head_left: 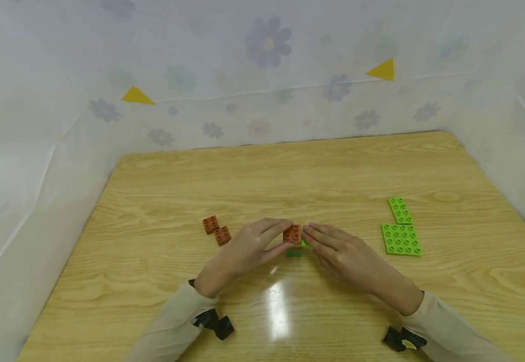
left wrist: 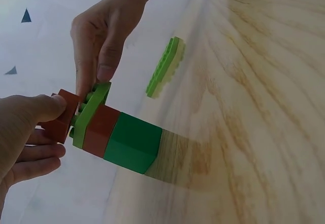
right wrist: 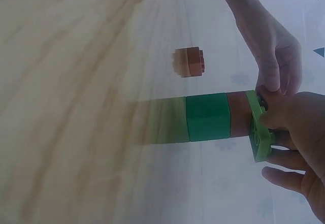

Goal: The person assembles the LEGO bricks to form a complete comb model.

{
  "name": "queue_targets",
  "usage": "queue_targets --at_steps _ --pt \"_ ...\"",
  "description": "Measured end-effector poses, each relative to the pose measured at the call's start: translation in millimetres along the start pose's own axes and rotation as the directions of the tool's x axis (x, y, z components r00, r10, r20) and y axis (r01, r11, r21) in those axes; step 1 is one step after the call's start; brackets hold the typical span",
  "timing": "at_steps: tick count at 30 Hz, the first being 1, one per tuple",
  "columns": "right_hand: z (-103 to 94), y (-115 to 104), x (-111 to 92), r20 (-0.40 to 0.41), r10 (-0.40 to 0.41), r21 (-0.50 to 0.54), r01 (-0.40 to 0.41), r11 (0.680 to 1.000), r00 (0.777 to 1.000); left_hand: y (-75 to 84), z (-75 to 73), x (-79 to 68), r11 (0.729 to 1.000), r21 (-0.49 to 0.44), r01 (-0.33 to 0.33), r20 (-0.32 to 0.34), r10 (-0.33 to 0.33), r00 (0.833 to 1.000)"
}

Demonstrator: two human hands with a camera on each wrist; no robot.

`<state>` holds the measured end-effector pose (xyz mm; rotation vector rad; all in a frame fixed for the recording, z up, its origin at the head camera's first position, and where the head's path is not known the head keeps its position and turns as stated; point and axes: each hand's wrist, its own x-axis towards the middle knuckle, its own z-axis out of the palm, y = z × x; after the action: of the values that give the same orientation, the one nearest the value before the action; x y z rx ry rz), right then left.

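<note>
Grip, head view: the left hand pinches the upper red brick between thumb and fingertips; the right hand brings its fingertips to the opposite side of the stack, its thumb mostly hidden; the stack stands near the middle of the wooden table, its dark green brick lowest; two loose red bricks lie beyond the left hand, corners close together; a narrow green plate and a square green plate lie well to the right.

Left wrist view: the order reads dark green brick, lower red brick, light green plate, upper red brick; the right thumb and fingers bracket one end of the light green plate and appear to pinch it; studs show beside the upper brick, and full seating cannot be confirmed.

Right wrist view: the dark green brick meets the table; the right hand covers much of the joint above the plate; in my judgement, good practice is to square the upper brick over its studs, support the plate's overhanging end, and press straight down; sideways force risks tipping so narrow a column.
</note>
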<state>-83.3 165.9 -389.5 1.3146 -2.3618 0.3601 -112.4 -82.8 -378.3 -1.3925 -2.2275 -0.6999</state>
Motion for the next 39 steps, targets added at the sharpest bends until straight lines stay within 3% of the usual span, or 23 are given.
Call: queue_targets --at_steps 8,17,28,39 --pt "0.0 -1 0 0.009 0.017 -0.004 -0.017 1.000 1.000 -1.1 6.6 -2.5 1.000 0.001 0.018 -0.015 -0.018 1.000" --pt "0.7 -2 0 -0.014 0.037 0.041 -0.036 0.999 0.999 -4.5 14.2 -10.4 0.994 0.077 -0.080 -0.076 0.086 0.993" --pt "-0.3 -3 4 -0.092 0.050 0.154 -0.035 0.987 0.995 -6.0 18.9 -15.9 0.993 0.086 -0.081 -0.077 0.088 0.993" --pt "3.8 -2 6 -0.075 -0.006 0.044 0.010 0.999 0.997 -3.6 13.2 -12.1 0.991 0.104 -0.088 -0.038 0.092 0.995"
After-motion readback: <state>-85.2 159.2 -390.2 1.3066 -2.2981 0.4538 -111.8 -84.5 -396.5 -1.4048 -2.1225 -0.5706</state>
